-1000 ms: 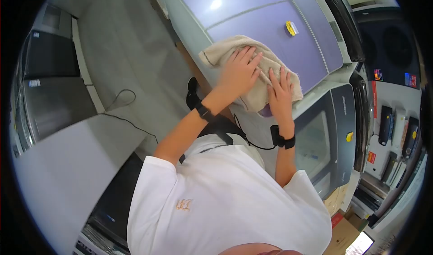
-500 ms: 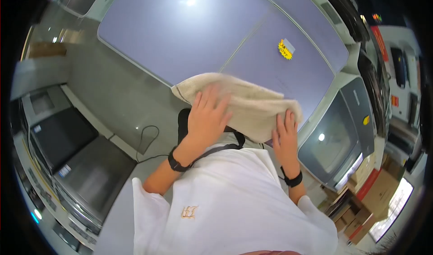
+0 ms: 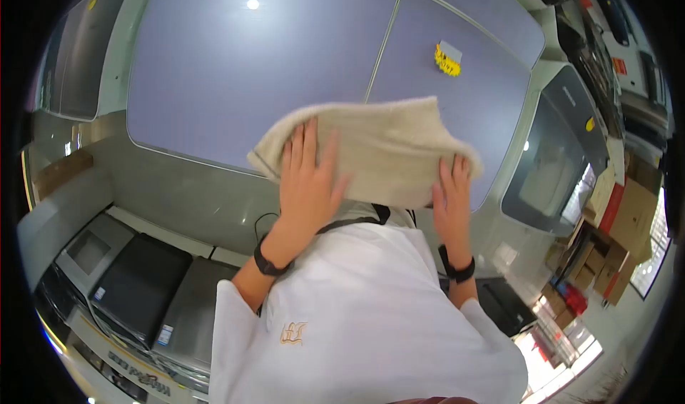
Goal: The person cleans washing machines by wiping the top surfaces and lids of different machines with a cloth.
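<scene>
A person in a white shirt (image 3: 364, 311) lays the left hand (image 3: 307, 183), fingers fanned, on a beige cloth (image 3: 378, 143); the right hand (image 3: 453, 190) rests at its other end, fingers close together, thumb apart, any pinch impossible to tell. The cloth, rumpled across the near edge of a purple top (image 3: 242, 83), looks light, soft and limp, likely best held by its two ends. The top spreads flat to the left and beyond, though a yellow tag (image 3: 447, 61) stands past a thin seam (image 3: 385, 40).
</scene>
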The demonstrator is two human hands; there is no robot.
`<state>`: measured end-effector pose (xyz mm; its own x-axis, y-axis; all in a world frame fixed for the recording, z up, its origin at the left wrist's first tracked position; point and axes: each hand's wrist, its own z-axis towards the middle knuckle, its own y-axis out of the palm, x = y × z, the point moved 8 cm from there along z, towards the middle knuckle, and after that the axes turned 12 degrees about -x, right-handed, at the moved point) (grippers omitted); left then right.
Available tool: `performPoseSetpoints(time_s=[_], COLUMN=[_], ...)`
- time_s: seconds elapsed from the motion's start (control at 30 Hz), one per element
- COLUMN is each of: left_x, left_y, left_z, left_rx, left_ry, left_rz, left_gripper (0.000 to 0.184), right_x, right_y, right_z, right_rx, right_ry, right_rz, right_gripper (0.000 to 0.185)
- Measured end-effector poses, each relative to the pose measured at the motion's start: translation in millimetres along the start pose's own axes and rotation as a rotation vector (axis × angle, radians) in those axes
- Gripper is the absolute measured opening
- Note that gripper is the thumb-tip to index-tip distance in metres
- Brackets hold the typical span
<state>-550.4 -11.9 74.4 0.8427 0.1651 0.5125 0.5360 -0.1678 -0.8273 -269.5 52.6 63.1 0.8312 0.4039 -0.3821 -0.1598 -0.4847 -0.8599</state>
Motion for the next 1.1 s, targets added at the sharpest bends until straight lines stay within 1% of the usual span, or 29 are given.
performPoseSetpoints(time_s=[0.1, 0.13, 0.2, 0.23, 0.3, 0.33, 0.4, 0.43, 0.5, 0.53, 0.63, 0.67, 0.73, 0.83, 0.87, 0.93, 0.97, 1.03, 1.1], left_x=[-18.0, -23.9, -32.7, -35.4, -44.5, -50.6, -60.3, -60.0, -61.2, -64.5, -60.4, -59.8, -67.1, -102.7, -117.5, -150.2, -168.2, -196.9, -208.6], left_y=[-28.9, -29.6, -37.0, -37.3, -35.5, -40.1, -40.4, -42.9, -50.4, -52.4, -66.1, -64.6, -63.9, -60.5, -65.5, -83.0, -88.4, -107.9, -128.7], left_z=[52.1, 57.2, 69.3, 64.2, 27.0, 15.8, 1.4, 2.0, 22.3, 39.7, 80.7, 82.4, 71.4, 15.1, -3.5, -19.1, -28.3, -17.3, 14.1], left_rx=[0.093, 0.066, 0.039, -0.022, -0.146, -0.175, -0.256, -0.257, -0.261, -0.220, -0.275, -0.266, -0.264, -0.159, -0.181, -0.163, -0.168, -0.123, -0.090], left_ry=[0.037, 0.041, 0.056, 0.085, 0.132, 0.139, 0.173, 0.206, 0.278, 0.318, 0.237, 0.252, 0.268, 0.291, 0.287, 0.242, 0.212, 0.144, 0.096], left_rz=[0.055, 0.062, 0.084, 0.095, 0.120, 0.122, 0.117, 0.121, 0.132, 0.089, 0.269, 0.269, 0.272, 0.330, 0.290, 0.305, 0.310, 0.300, 0.324], left_gripper=[0.080, 0.080, 0.081, 0.081, 0.081, 0.080, 0.079, 0.078, 0.076, 0.073, 0.069, 0.069, 0.069, 0.072, 0.075, 0.075, 0.076, 0.069, 0.065], right_x=[-42.5, -59.5, -84.1, -94.8, -111.9, -114.4, -85.7, -75.5, -79.9, -81.1, -99.8, -115.0, -152.1, -236.3, -238.2, -224.0, -215.8, -201.4, -216.8], right_y=[-8.2, -8.5, 21.9, 32.8, 41.1, 47.6, 56.5, 60.9, 38.2, 29.5, 9.0, 9.8, 24.3, 51.9, 58.1, 70.6, 64.5, 56.4, 37.6], right_z=[53.5, 58.2, 44.6, 39.5, 10.0, 2.8, -1.6, -13.4, 4.6, 20.2, 68.9, 80.7, 94.1, 75.4, 66.0, 49.1, 52.0, 74.8, 119.7], right_rx=[0.168, 0.224, 0.098, 0.050, 0.004, -0.025, 0.016, 0.017, 0.128, 0.161, 0.241, 0.215, 0.142, 0.127, 0.128, 0.105, 0.105, 0.098, 0.155], right_ry=[0.063, 0.076, 0.034, 0.001, 0.077, 0.120, 0.244, 0.319, 0.262, 0.270, 0.292, 0.225, 0.087, -0.081, -0.091, -0.123, -0.096, -0.039, -0.099], right_rz=[0.000, -0.008, 0.026, 0.040, 0.056, 0.067, -0.026, -0.069, -0.045, -0.079, -0.133, -0.095, -0.005, -0.122, -0.068, 0.043, 0.037, 0.035, 0.057], right_gripper=[0.064, 0.064, 0.067, 0.068, 0.067, 0.067, 0.066, 0.065, 0.063, 0.064, 0.061, 0.059, 0.056, 0.050, 0.050, 0.051, 0.051, 0.054, 0.058])
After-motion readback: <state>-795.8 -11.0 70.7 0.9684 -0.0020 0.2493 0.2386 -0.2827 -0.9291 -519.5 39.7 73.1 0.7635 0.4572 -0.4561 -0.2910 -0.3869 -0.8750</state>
